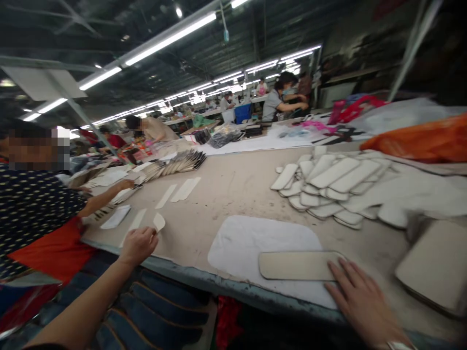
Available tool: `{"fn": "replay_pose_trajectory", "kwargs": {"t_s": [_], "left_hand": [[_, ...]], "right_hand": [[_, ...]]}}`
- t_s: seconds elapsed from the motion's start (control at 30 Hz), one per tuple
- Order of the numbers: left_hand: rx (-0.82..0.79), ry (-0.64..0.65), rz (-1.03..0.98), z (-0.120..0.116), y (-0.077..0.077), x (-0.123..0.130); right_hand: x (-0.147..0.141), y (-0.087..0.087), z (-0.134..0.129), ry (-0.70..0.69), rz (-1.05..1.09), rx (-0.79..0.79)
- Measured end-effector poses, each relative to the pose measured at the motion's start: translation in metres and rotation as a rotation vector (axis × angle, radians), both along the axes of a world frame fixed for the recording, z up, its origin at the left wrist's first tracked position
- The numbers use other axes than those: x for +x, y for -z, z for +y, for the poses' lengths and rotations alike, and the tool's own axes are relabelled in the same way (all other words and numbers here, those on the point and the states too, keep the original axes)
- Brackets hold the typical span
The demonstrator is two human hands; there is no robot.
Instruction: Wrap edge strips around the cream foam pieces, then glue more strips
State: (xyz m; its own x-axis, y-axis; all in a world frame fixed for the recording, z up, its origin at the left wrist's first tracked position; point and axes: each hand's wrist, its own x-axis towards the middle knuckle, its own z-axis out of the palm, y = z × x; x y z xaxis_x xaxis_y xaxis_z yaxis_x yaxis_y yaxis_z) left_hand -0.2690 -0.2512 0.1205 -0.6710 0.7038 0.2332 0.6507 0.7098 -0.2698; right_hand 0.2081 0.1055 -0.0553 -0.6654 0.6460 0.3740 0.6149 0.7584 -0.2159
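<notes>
Overhead tube lights point(171, 40) glare white under dark roof point(292, 29); desk point(233, 184) softly lit; far distance soft, edges stretched and blurred.

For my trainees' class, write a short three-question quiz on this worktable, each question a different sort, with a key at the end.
1. Which hand pinches the curled pale piece?
2. True or false: the long pale panel lies underneath the white sheet.
3. What do the fingertips of the right hand touch?
A) the loose pile of pieces
B) the long pale panel
C) the orange covering

Key:
1. The left hand.
2. False: it lies on top of the white sheet.
3. B
</notes>
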Motion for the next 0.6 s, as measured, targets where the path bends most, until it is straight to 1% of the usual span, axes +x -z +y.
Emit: {"fn": "replay_pose_trajectory", "kwargs": {"t_s": [0.07,0.13,0.2,0.27,0.3,0.33,0.4,0.5,0.6], "left_hand": [[0.154,0.063,-0.078,0.033,-0.009,0.026],[0.319,0.075,-0.227,0.065,-0.024,0.059],[0.453,0.061,-0.41,0.093,-0.041,0.096],[0.64,0.083,-0.657,0.116,-0.058,0.131],[0.738,0.093,-0.778,0.125,-0.066,0.146],[0.823,0.098,-0.894,0.135,-0.072,0.16],[0.924,0.088,-1.106,0.151,-0.081,0.184],[0.966,0.062,-1.371,0.17,-0.089,0.214],[0.97,0.007,-1.579,0.185,-0.089,0.237]], "right_hand": [[-0.005,-0.017,-0.006,0.027,-0.057,-0.046],[-0.009,-0.031,-0.01,0.039,-0.045,-0.098],[-0.011,-0.043,-0.012,0.028,0.059,-0.135],[-0.012,-0.055,-0.014,-0.004,0.224,-0.19],[-0.012,-0.061,-0.015,-0.018,0.318,-0.246],[-0.012,-0.066,-0.017,-0.029,0.413,-0.326],[-0.013,-0.073,-0.019,-0.031,0.584,-0.548],[-0.019,-0.078,-0.023,-0.007,0.803,-0.966],[-0.026,-0.08,-0.025,0.009,0.976,-1.334]]}}
